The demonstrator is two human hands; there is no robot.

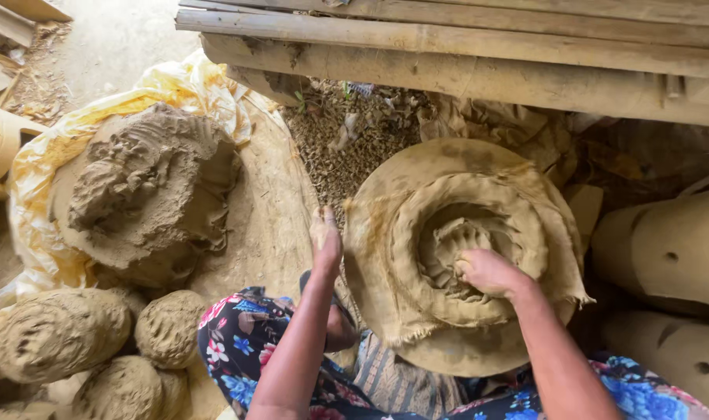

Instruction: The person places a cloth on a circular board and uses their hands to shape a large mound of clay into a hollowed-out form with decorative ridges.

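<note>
Right hand: right hand [488, 272] curled into a loose fist, knuckles pressed down into the burlap cloth [448, 257] at the centre hollow of the round clay mould [455, 358]; fingers together, bearing on the cloth, not clearly clamped on it.
Left hand: left hand [325, 241] flat, fingers together, clay-smeared, resting against the cloth's left edge at the mould's rim; holding nothing.
Position: mould and cloth sit just in front of the person's knees, right of centre, below the wooden planks [463, 47].
Handling: cloth looks damp, limp and frayed, likely light and easily bunched; best taken by its loose outer edge. The mould looks stiff and heavy, probably brittle at its thin rim; safer held under both sides.
Nearby: large clay heap [148, 187] on yellow plastic sheet [31, 171] to the left; rounded clay lumps [59, 330] at lower left; pale clay vessels [665, 249] at right.
</note>
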